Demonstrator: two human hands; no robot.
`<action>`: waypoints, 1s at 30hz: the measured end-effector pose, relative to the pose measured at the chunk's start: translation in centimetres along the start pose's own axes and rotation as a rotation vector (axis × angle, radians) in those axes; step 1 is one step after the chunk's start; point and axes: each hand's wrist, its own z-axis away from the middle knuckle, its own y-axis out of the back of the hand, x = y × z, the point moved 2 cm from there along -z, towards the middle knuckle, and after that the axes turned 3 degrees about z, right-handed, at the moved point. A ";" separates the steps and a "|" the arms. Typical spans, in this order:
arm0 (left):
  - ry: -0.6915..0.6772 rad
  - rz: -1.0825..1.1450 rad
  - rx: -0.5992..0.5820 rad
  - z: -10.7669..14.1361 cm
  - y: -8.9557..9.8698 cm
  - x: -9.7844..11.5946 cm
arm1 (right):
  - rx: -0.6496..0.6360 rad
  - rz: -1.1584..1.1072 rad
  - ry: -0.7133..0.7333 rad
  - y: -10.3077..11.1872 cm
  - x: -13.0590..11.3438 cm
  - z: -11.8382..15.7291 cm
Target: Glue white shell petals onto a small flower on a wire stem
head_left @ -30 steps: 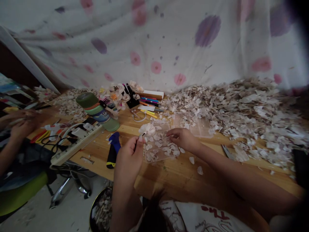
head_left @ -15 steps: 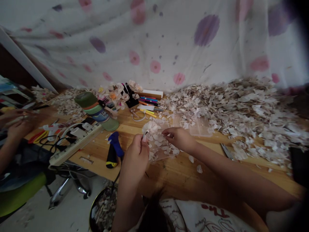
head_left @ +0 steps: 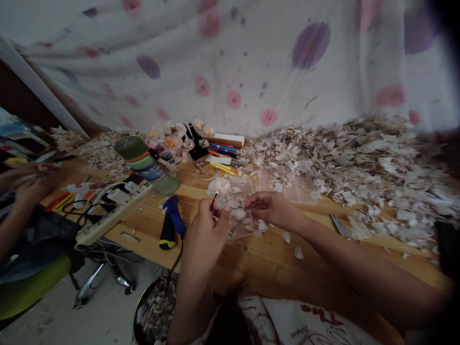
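My left hand (head_left: 205, 230) is closed around the thin dark stem of a whitish flower (head_left: 218, 185). The flower's head stands just above the fingers, at the left edge of a clear plastic tray (head_left: 247, 236). Thin pale petals (head_left: 240, 214) lie scattered in this tray. Over its right side is my right hand (head_left: 271, 209), fingers bent and pressed together at the petals. Whatever sits between those fingertips is too small to make out.
A blue and black glue gun (head_left: 174, 215), a green bottle (head_left: 147, 165) and a power strip (head_left: 117, 211) are on the left. Behind are pens (head_left: 223, 149) and a second clear tray (head_left: 305, 195). Petals heap up (head_left: 366, 163) right, near scissors (head_left: 339, 226). A co-worker's hands (head_left: 32, 187) are far left.
The flower has shifted left, away from my right hand, and its dark stem now shows more. My left thumb has dropped lower. The right hand stays over the tray, its fingers more curled.
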 end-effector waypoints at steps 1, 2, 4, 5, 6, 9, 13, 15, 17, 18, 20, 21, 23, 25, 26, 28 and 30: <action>0.001 0.004 -0.009 0.0 -0.1 0.0 | -0.012 -0.048 -0.012 0.0 -0.3 0.4; 0.003 0.007 -0.019 0.1 -0.3 0.0 | -0.019 -0.091 -0.022 0.1 -0.5 0.8; 0.003 0.033 -0.051 0.1 -0.5 0.1 | -0.023 -0.163 -0.032 0.1 -1.0 1.6; 0.001 0.057 -0.071 0.1 -0.7 0.1 | -0.021 -0.191 -0.033 0.2 -1.2 1.9; -0.002 0.084 -0.092 0.2 -0.8 0.2 | -0.018 -0.214 -0.031 0.2 -1.3 2.2; -0.007 0.146 -0.140 0.5 -1.1 0.6 | -0.017 -0.257 -0.022 0.2 -1.7 2.9; -0.007 0.168 -0.163 0.7 -1.3 1.2 | 0.012 -0.270 0.024 0.1 -1.7 3.7; -0.011 0.179 -0.169 0.7 -1.6 1.4 | 0.071 -0.248 0.106 0.3 -1.6 4.2; -0.014 0.195 -0.176 0.6 -1.9 1.6 | 0.118 -0.190 0.199 0.5 -1.5 4.9; -0.016 0.204 -0.182 0.6 -2.1 1.6 | 0.138 -0.135 0.239 0.7 -1.5 5.2; -0.021 0.229 -0.202 0.6 -2.4 1.8 | 0.181 0.036 0.326 1.2 -1.3 6.0; -0.023 0.246 -0.216 0.6 -2.6 1.9 | 0.208 0.137 0.388 1.4 -1.1 6.3; -0.026 0.282 -0.245 0.7 -2.8 2.0 | 0.252 0.313 0.536 1.7 -0.6 6.8; -0.031 0.294 -0.264 0.8 -3.0 2.2 | 0.283 0.427 0.679 1.7 0.0 7.1; -0.035 0.289 -0.271 0.8 -3.0 2.2 | 0.309 0.475 0.738 1.8 0.2 7.2; -0.044 0.271 -0.282 0.9 -3.2 2.3 | 0.371 0.570 0.833 1.8 0.5 7.2; -0.050 0.262 -0.292 1.0 -3.3 2.4 | 0.421 0.647 0.912 1.9 0.4 7.3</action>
